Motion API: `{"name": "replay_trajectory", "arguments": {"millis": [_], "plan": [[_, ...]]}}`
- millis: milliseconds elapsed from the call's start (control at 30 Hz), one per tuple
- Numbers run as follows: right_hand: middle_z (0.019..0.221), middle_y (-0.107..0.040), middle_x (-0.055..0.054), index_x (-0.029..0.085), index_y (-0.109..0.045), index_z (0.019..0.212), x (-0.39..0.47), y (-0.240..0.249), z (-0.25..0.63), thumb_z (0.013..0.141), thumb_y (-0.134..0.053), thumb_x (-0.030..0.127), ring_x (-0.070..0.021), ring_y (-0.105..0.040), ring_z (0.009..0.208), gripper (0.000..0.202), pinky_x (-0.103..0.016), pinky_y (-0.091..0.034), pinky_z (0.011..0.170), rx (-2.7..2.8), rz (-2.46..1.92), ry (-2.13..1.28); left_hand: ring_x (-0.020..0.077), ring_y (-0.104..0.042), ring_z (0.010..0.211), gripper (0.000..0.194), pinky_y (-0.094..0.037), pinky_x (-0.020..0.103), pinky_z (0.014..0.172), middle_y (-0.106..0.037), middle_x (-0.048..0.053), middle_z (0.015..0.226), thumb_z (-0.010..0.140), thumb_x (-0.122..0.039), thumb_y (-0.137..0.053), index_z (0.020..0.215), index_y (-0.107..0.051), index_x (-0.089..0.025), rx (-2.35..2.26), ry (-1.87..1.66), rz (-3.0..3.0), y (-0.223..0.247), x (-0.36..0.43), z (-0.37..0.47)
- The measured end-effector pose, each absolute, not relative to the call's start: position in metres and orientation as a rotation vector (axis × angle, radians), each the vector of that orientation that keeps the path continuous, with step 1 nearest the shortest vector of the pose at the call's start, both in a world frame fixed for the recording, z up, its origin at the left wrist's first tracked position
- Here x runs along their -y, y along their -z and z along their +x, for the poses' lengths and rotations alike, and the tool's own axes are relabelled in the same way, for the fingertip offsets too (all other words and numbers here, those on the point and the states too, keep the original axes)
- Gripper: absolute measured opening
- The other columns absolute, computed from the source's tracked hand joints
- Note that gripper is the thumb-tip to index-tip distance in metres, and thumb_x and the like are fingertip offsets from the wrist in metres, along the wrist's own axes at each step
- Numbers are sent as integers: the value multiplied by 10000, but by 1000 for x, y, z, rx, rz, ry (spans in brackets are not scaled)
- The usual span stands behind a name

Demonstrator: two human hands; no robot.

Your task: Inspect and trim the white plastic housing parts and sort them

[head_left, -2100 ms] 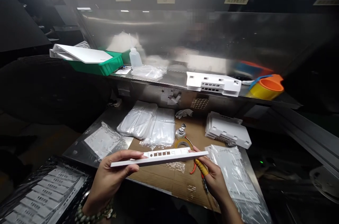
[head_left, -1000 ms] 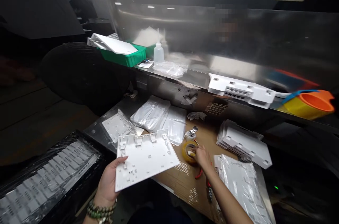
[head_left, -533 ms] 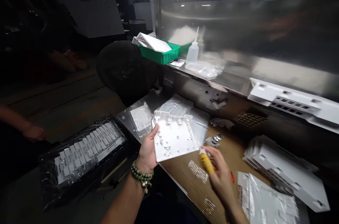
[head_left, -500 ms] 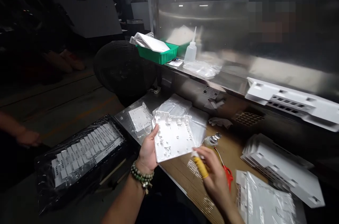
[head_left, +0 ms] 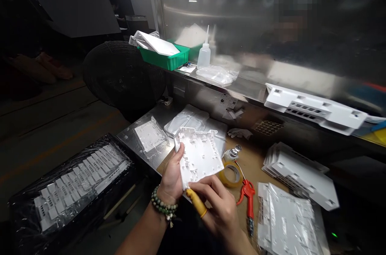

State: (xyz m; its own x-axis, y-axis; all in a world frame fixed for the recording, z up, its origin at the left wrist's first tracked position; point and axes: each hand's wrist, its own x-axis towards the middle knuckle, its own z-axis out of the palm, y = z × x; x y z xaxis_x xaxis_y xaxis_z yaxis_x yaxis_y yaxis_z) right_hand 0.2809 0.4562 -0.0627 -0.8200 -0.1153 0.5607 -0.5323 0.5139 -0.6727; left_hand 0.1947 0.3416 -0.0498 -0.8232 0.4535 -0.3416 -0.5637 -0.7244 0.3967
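Note:
A white plastic housing (head_left: pixel 200 156) with small raised clips and posts on its inner face is tilted up over the bench. My left hand (head_left: pixel 172 172) grips its left side, thumb over the edge. My right hand (head_left: pixel 221 205) is closed at the housing's lower left corner, its thumb in a yellow finger cot (head_left: pixel 196 202). A small white bit shows at these fingertips; whether it is a separate thing or part of the housing I cannot tell. To the right are a roll of tape (head_left: pixel 231 174) and a red air blow gun (head_left: pixel 249 198).
A metal dispenser bottle (head_left: pixel 231 154) stands behind the tape. Stacked white housings (head_left: pixel 301 174) and bagged ones (head_left: pixel 286 219) lie right. A bagged part (head_left: pixel 150 134) lies left, beyond a black-lined box (head_left: pixel 27 202) of parts. The shelf holds a green bin (head_left: pixel 164 60) and squeeze bottle (head_left: pixel 204 56).
My right hand has moved left from the housing's lower right corner to its lower left corner. The tape roll and blow gun have come into fuller view. The camera has turned slightly right.

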Motion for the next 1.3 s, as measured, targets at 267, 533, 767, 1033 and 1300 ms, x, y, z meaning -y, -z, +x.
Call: {"name": "replay_trajectory", "arguments": {"millis": [267,533,767,1033,1300], "plan": [[896,-645,-45,223,-704,1120,-491,79,286,957,-608,171,-140,-627,736,196,-236,-512,617,2397,362,-1223,360,-553,1337,629,-367,564,1177,-602,196,1431,998,-456,-485,1539,-388,-150,-640,-2435,-297,62,-318,185],[1037,-653,-48,274,-742,1086,-570,90,298,942,-621,178,-189,-639,943,212,-290,-513,784,2266,-105,-1082,313,-352,1480,636,-222,535,1237,-513,128,1530,1013,-496,-314,1582,-315,-211,-500,-2428,-169,64,-279,179],[1011,-664,-39,256,-742,1090,-567,97,302,935,-631,149,-156,-658,912,219,-241,-535,763,2309,-28,-1018,300,-177,1531,731,-57,516,1257,-362,84,1616,999,-633,-140,1580,-321,-227,-324,-2236,295,74,-273,179],[950,-672,-34,244,-761,1027,-590,116,294,930,-618,152,-154,-659,824,196,-248,-522,683,2365,-52,-1033,305,-219,1512,700,-103,517,1255,-342,51,1624,995,-643,-139,1598,-219,-296,-370,-2225,263,84,-263,186],[1018,-652,-39,267,-743,1099,-570,60,266,927,-644,156,-170,-635,922,227,-289,-522,777,2084,-54,-1134,273,-430,1434,550,-268,516,1226,-444,-41,1576,1048,-381,-309,1565,-145,-477,-662,-2371,34,99,-256,204]]}}
